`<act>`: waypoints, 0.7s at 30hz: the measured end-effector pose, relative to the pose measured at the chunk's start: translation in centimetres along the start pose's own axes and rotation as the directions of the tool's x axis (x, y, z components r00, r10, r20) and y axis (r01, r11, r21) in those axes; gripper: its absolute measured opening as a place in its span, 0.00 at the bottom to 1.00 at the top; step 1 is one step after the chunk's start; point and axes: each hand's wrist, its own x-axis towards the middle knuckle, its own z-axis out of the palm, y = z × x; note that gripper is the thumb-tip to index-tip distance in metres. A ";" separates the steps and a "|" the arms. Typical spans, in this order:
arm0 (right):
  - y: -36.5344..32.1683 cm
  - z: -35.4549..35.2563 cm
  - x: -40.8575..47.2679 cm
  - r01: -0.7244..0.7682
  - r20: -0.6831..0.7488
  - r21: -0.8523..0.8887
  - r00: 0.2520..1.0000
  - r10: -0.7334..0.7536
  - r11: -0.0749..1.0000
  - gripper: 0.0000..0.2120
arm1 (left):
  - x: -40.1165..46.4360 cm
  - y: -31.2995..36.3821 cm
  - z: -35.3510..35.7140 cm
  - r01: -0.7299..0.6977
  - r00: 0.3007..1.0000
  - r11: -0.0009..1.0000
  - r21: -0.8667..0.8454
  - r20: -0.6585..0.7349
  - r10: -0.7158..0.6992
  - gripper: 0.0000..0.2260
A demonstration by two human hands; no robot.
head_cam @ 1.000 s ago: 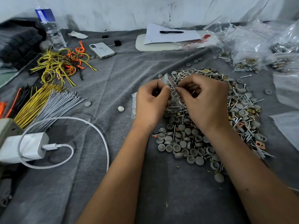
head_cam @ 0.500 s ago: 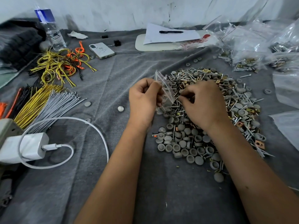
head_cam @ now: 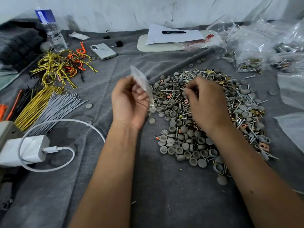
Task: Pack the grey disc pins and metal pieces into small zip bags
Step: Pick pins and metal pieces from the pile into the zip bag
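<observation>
A wide heap of grey disc pins, screws and small copper and brass metal pieces [head_cam: 212,112] lies on the grey cloth at centre right. My left hand [head_cam: 130,102] holds a small clear zip bag [head_cam: 141,83] upright at the heap's left edge, with a few pieces showing in the bag's bottom. My right hand [head_cam: 205,102] rests over the middle of the heap, its fingers curled and pinching at the pieces beneath; what it grips is hidden.
Filled and empty plastic bags [head_cam: 256,51] crowd the back right. Yellow, orange and grey cable ties and wires [head_cam: 49,89] spread at left, with a white charger and cable [head_cam: 28,150], a phone [head_cam: 103,51], a water bottle [head_cam: 51,32], and papers with a pen [head_cam: 172,36].
My hands have parted. The left carried the zip bag leftward off the heap, and the right moved away from the bag and down into the pile.
</observation>
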 end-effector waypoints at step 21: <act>-0.5 -0.4 -0.1 0.090 -0.106 0.246 0.992 -0.066 0.965 0.05 | -0.3 -4.5 0.7 -0.229 0.970 0.436 0.870 0.164 0.181 0.08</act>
